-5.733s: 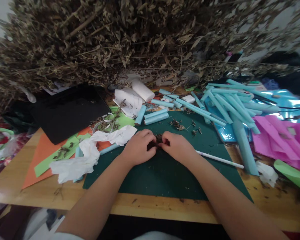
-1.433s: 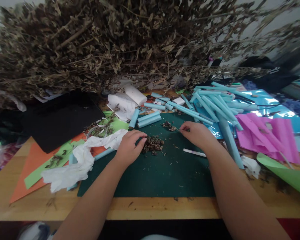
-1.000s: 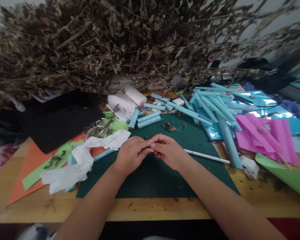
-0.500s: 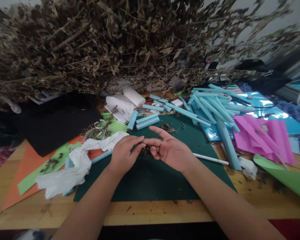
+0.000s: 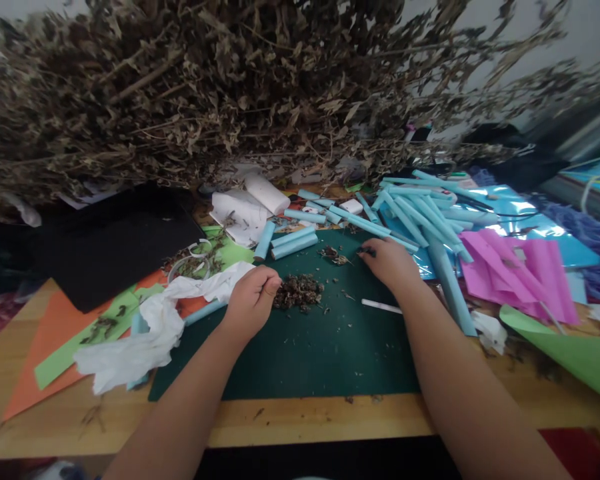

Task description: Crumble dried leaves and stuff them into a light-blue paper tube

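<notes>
My left hand is closed, thumb pressed against the curled fingers, at the left edge of a small heap of crumbled dried leaves. Whatever it may hold is hidden. My right hand pinches a dark bit of dried leaf at the fingertips, over the right side of the dark green mat. Close to it lie a few loose leaf scraps. Below the right hand, a thin white stick is partly covered by the wrist.
Dried leafy branches loom across the back. Light blue paper tubes are piled back right, beside pink paper and a blue glossy packet. Crumpled white tissue, a black sheet and green paper strips lie left.
My hands have come apart from over the leaf heap. The right moved right and away, from spread fingers to a pinch on a leaf bit; the left curled shut. The heap is now uncovered.
</notes>
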`<state>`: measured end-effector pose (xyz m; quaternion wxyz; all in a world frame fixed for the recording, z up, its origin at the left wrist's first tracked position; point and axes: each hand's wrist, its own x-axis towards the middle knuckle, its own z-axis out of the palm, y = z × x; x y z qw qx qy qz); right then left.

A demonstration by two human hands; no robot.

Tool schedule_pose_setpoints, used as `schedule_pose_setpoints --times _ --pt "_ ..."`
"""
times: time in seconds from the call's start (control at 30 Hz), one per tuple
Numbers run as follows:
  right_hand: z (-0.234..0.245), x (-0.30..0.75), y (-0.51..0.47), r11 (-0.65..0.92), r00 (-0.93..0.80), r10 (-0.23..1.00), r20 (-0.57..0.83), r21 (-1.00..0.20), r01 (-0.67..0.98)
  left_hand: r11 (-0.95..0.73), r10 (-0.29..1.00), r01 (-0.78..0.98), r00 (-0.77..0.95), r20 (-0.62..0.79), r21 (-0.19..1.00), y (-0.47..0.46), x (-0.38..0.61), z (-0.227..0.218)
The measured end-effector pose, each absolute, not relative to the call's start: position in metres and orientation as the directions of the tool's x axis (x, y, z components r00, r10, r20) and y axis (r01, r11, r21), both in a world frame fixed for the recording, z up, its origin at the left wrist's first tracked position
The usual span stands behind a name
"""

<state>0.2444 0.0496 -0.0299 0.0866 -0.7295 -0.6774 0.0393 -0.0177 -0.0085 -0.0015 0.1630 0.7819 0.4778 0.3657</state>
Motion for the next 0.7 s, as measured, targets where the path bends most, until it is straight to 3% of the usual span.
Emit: schedule_pose_setpoints --times 0.23,0.43,0.57,0.7 --pt "-0.031 0.24 0.049 -0.07 0.082 0.995 0.063 -0.174 0.982 -0.414 0.91 0.667 0.289 0.296 0.62 -0.009 -0.017 -0.001" --pt "-0.025 0.238 0.043 -0.03 0.06 0.99 0.127 -0.228 0.973 -0.431 0.902 0.609 0.276 0.331 0.666 -0.005 -0.016 -0.005" --pt "-0.015 0.227 0.035 0.086 0.018 0.979 0.202 -0.494 0.865 -0.344 0.937 0.587 0.258 0.234 0.733 -0.004 -0.015 -0.008" --pt "-0.01 0.204 0.025 0.181 -0.065 0.983 0.173 -0.839 0.513 -0.283 0.956 0.598 0.242 0.168 0.75 -0.004 -0.013 -0.008"
